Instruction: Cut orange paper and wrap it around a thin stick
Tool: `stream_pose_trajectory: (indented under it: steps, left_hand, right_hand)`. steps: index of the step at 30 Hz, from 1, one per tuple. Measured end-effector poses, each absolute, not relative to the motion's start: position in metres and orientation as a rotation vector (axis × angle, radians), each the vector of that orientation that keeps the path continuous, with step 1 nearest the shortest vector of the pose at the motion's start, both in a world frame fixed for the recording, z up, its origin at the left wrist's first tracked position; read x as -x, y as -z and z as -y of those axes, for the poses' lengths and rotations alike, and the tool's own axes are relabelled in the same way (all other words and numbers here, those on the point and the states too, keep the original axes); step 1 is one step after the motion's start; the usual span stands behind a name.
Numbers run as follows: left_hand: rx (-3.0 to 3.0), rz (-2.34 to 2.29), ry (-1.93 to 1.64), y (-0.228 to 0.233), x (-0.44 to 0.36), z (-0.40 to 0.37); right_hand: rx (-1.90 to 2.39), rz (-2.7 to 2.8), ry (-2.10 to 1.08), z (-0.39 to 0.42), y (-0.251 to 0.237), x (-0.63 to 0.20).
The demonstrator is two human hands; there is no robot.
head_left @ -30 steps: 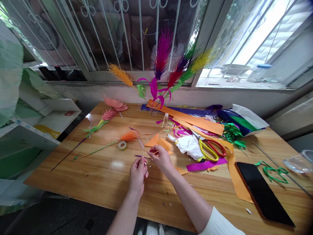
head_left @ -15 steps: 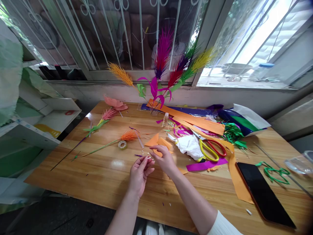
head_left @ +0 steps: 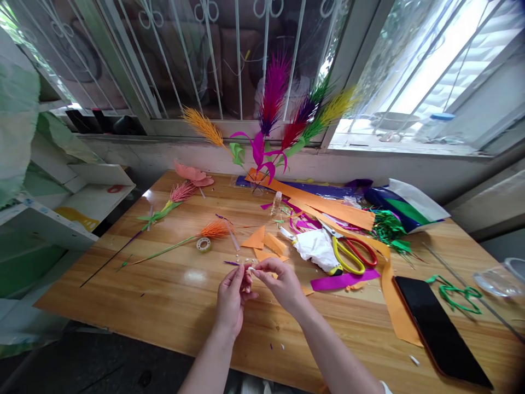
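Note:
My left hand (head_left: 232, 298) and my right hand (head_left: 282, 284) meet over the wooden table (head_left: 176, 306), fingertips pinched together on a tiny white scrap (head_left: 251, 270). A thin purple stick (head_left: 231, 263) lies just beyond my left fingers. Orange paper pieces (head_left: 264, 242) sit right behind my hands. An orange paper flower on a green stem (head_left: 184, 239) and a small tape roll (head_left: 204, 244) lie to the left. Yellow and red scissors (head_left: 350, 253) rest to the right beside crumpled white paper (head_left: 318, 247).
A black phone (head_left: 438, 328) lies at the right front edge. Long orange paper strips (head_left: 328, 207), a magenta strip (head_left: 342, 280), green wire (head_left: 455, 293) and a plastic bag (head_left: 404, 205) crowd the right side. Colourful paper feathers (head_left: 274, 115) stand by the barred window. White shelves (head_left: 74, 202) stand at left.
My hands have drawn closer to me and together; the fingertips of both now pinch the small white scrap. The view has tilted slightly.

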State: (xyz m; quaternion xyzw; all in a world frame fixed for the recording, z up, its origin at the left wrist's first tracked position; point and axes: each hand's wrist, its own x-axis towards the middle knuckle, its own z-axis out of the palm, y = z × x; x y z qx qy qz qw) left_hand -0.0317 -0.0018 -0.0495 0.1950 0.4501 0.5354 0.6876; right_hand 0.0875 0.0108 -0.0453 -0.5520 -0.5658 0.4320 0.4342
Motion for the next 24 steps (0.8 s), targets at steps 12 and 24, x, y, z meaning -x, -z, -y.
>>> stream_pose_trajectory:
  steps: [12, 24]
  left_hand:
    - [-0.485, -1.035, -1.126, 0.051, 0.027, 0.004]
    - [-0.384, -1.052, -1.199, 0.058, 0.024, 0.003]
  right_hand:
    - [1.168, 1.044, -1.518, -0.006, 0.045, -0.084]
    - [1.413, 1.199, -1.244, 0.006, 0.044, -0.125]
